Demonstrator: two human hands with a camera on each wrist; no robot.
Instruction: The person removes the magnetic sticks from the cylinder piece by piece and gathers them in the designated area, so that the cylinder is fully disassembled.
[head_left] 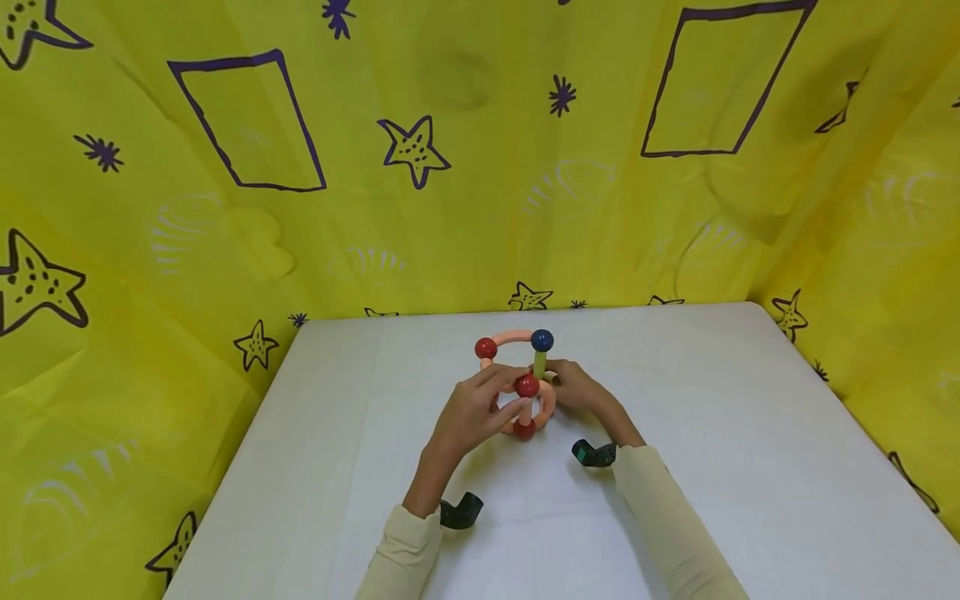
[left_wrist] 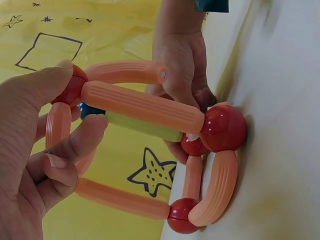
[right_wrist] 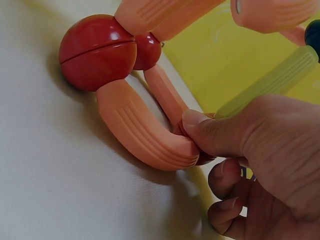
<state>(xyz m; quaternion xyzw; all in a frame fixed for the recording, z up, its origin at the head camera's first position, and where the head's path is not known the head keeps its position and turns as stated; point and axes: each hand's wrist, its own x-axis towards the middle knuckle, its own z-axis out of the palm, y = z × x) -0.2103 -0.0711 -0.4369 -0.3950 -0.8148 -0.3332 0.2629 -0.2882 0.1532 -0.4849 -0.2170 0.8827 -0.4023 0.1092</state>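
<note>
A frame of magnetic rods and balls stands on the white table. My left hand (head_left: pixel 467 412) pinches its upper near red ball (head_left: pixel 527 386) between thumb and fingers. An upright orange rod (left_wrist: pixel 142 106) joins that ball to a lower red ball (left_wrist: pixel 225 127). From the pinched ball a curved orange rod (left_wrist: pixel 127 71) sticks out, its far end free with a metal dot showing. My right hand (head_left: pixel 573 387) grips the base joint below the yellow-green rod (right_wrist: pixel 270 82), its thumb at the end of a lower curved rod (right_wrist: pixel 145 127); the ball there is mostly hidden. A blue ball (head_left: pixel 542 340) tops the yellow-green rod.
Another red ball (head_left: pixel 486 347) forms the far left upper corner, joined to the blue ball by a curved orange rod (head_left: pixel 513 336). Yellow patterned cloth (head_left: pixel 480 233) hangs behind and beside the white table (head_left: pixel 360 400). Black wrist cameras (head_left: pixel 461 511) sit at both cuffs.
</note>
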